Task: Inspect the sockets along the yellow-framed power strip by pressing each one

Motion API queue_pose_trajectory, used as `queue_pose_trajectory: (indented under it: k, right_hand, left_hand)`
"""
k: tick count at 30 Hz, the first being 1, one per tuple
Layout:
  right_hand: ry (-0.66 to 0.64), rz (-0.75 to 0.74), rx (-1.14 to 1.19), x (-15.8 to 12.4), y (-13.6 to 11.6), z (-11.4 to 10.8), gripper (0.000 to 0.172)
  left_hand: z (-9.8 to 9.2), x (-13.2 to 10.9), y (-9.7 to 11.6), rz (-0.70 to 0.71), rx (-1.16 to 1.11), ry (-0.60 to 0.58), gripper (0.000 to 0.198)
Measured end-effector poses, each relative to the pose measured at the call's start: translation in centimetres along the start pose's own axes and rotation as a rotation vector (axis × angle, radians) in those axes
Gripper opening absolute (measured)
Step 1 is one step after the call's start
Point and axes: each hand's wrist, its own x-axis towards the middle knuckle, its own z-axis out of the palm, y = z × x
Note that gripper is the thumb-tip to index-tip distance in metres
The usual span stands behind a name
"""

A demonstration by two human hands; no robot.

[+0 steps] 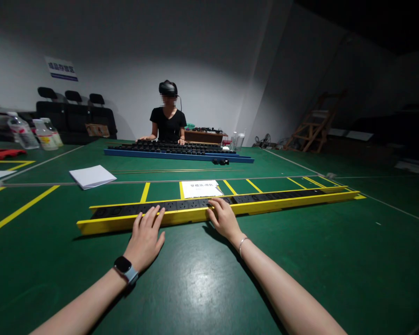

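From 8 to 3 o'clock: straight, smooth yellow channel (282, 201), boxy black socket modules (194, 204) inside. Left hand (145, 236)'s on its near wall (185, 216), fingers slightly spread; right hand (226, 220) curls over, thumb apart.

The channel (181, 217) is yellow, the sockets (171, 206) in it black. The counter (300, 260) is green, striped with yellow tape (24, 209) and thin pale lines (289, 161). The label (195, 191) is white with dark print. The far rail (153, 154) is blue. The watch (122, 264) has a black face and a grey-blue strap (131, 275); the bracelet (241, 247) is silvery.
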Motion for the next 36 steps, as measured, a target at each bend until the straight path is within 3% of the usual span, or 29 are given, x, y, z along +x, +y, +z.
queue_pose_trajectory:
  k: [22, 31, 36]
  right_hand:
    - [0.021, 0.05, -0.057, 0.2, 0.2, 0.0, 0.027]
    - [-0.142, -0.177, 0.064, 0.3, -0.8, -0.6, 0.039]
    - [-0.15, -0.196, 0.06, 0.3, -0.7, -0.6, 0.037]
  left_hand:
    - [0.1, 0.0, -0.1, -0.001, 0.0, -0.004, 0.062]
    - [-0.1, 0.0, 0.0, -0.005, 0.008, -0.011, 0.06]
    - [-0.1, 0.0, 0.0, -0.001, 0.02, -0.017, 0.059]
